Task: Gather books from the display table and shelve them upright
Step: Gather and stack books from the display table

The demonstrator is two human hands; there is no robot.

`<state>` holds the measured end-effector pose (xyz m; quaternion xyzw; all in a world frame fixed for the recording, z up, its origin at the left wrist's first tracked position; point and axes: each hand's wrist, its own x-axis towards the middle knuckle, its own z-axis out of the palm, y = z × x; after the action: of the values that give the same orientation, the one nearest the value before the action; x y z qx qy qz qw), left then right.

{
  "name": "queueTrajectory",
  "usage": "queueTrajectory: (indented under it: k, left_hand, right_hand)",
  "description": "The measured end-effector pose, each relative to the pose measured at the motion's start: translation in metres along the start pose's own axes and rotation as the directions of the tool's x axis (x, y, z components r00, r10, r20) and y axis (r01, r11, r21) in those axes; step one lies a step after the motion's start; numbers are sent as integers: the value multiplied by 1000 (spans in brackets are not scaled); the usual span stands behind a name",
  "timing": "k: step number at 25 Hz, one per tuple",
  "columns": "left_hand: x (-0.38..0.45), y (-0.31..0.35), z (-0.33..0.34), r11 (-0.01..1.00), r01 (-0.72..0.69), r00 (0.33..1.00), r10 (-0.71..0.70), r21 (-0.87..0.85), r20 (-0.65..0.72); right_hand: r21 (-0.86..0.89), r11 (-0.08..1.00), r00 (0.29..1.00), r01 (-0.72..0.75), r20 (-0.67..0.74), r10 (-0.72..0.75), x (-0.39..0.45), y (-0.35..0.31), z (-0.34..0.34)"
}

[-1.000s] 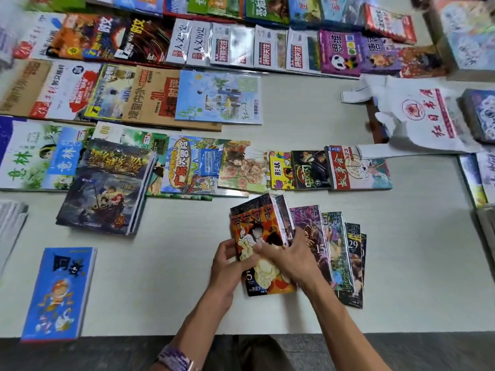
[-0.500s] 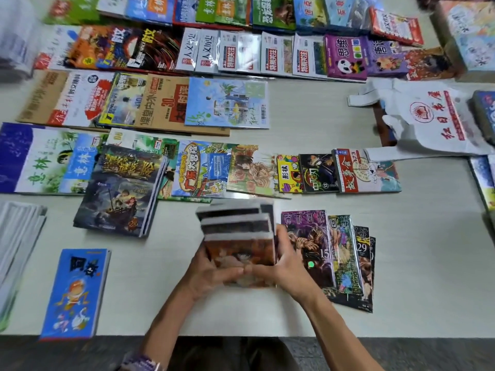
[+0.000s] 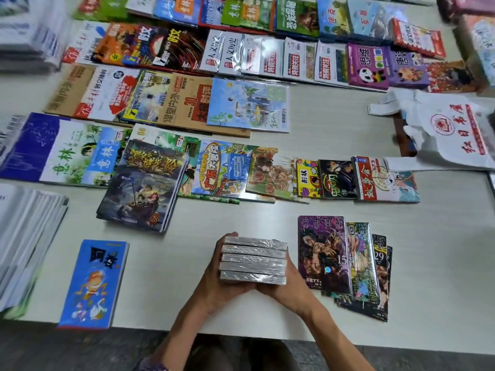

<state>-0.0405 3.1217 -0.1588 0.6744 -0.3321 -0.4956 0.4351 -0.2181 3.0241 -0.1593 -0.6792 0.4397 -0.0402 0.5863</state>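
Note:
I hold a stack of several shrink-wrapped small books (image 3: pixel 254 261) on edge, their grey page edges facing up at me, just above the near part of the white display table (image 3: pixel 439 277). My left hand (image 3: pixel 214 279) clasps the stack's left side, fingers curled over the far top. My right hand (image 3: pixel 290 286) grips its right side and underside. Directly right of the stack, a fanned row of several manga volumes (image 3: pixel 324 255) lies flat on the table, the purple one numbered 15 on top.
A blue comic (image 3: pixel 93 283) lies near the front left edge. A dark adventure-book pile (image 3: pixel 143 186) sits behind it, a white paper stack (image 3: pixel 24 236) at far left. Rows of magazines (image 3: pixel 246 105) cover the back; a white plastic bag (image 3: pixel 452 129) lies right.
The books I gripped have been squared into one stack and turned from cover-up to page-edges-up, lifted toward me. The view has shifted right and nearer to the table.

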Motion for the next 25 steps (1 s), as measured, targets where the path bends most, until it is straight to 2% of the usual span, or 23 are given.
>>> queueTrajectory:
  k: [2,5,8,13,15,17,19,20,22,23,25]
  left_hand:
    - [0,2,-3,999,53,997,-53,-4,-54]
    - [8,5,-11,972,198,976,-208,-128,-70]
    - [16,5,-15,907,344,903,-390,-242,-178]
    - [17,0,-28,872,489,839,-478,-25,-260]
    - [17,3,-30,830,532,818,-453,167,-354]
    - [14,16,-21,827,455,827,-254,331,-502]
    - [8,38,-1,887,218,821,59,408,-567]
    - [6,50,13,907,75,820,181,415,-543]
    - [3,68,49,906,-124,865,299,406,-403]
    - [3,72,69,893,-155,902,302,424,-307]
    - [11,72,108,845,-122,964,226,521,-140]
  right_hand:
    - [51,998,999,-34,14,33,0,-4,-2]
    - [252,951,983,-178,89,160,3,-15,0]
    - [364,886,958,-285,85,274,12,-25,24]
    - [194,929,945,-316,-23,326,24,-27,53]
    - [168,929,941,-331,-11,337,25,-30,52]
    - [140,920,928,-367,-11,372,21,-32,46]
    - [120,925,922,-362,-99,373,12,-31,33]
    - [142,932,920,-334,-168,355,5,-27,21]
    - [229,938,882,-259,-341,327,-15,-12,-11]
    - [261,938,838,-227,-439,325,-27,0,-29]
    - [283,938,714,-200,-614,337,-55,28,-70]
